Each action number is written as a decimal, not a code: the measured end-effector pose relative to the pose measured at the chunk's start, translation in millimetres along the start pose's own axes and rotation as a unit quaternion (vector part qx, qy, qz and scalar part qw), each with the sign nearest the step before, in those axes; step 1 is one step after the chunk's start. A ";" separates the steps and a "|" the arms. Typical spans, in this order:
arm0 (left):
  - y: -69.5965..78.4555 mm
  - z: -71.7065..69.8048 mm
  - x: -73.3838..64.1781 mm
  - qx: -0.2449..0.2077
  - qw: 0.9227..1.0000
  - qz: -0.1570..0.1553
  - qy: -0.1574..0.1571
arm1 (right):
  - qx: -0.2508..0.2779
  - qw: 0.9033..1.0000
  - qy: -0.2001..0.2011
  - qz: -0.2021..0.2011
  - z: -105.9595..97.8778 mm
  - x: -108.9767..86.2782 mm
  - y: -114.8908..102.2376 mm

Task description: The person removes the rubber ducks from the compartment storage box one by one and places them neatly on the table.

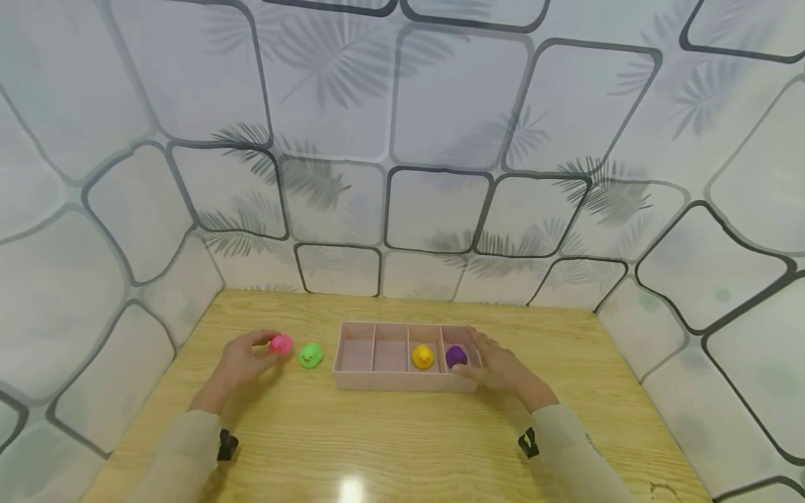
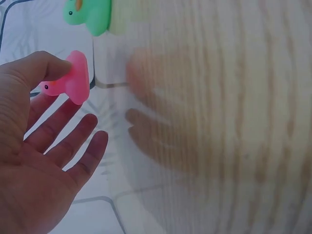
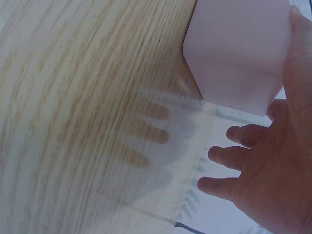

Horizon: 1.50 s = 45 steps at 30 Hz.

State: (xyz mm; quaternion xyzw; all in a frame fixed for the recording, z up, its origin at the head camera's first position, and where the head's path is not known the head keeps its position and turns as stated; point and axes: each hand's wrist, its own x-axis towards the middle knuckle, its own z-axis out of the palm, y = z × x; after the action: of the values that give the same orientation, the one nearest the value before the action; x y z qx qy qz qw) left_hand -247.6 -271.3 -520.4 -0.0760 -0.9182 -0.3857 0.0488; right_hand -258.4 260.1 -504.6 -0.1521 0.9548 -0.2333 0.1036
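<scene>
My left hand (image 1: 248, 360) pinches a pink toy duck (image 1: 281, 344) between thumb and fingers, slightly above the table; its other fingers are spread in the left wrist view. A green toy duck (image 1: 311, 355) sits just right of it. The long pale pink divided box (image 1: 402, 381) lies at the middle of the table. In its third compartment from the left is a yellow toy duck (image 1: 423, 357). The rightmost one holds a purple toy (image 1: 455, 357), partly covered by my right thumb. My right hand (image 1: 503, 363) grips the box's right end, thumb in front, index finger behind.
A light wood-grain table (image 1: 377, 440) lies under everything. Patterned white curtains (image 1: 440, 209) rise behind it and on both sides. Black clips (image 1: 528, 443) show at both sleeve cuffs.
</scene>
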 end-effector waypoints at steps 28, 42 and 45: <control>-11.5 14.3 -0.7 0.048 0.998 0.038 0.023 | 0.007 1.000 -0.002 0.005 -1.2 -0.5 -1.7; -8.8 14.0 -1.8 0.062 0.997 0.039 0.018 | 0.009 1.000 -0.004 0.008 -1.8 0.1 -1.8; -7.9 14.3 -3.1 0.068 0.997 0.043 0.017 | 0.012 1.000 -0.005 0.010 -1.7 -0.1 -2.1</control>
State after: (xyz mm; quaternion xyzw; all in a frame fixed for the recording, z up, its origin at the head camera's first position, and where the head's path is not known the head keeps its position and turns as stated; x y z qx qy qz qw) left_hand -246.4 -266.8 -536.5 -0.1051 -0.9372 -0.3214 0.0857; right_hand -258.3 259.0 -502.1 -0.1422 0.9529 -0.2433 0.1122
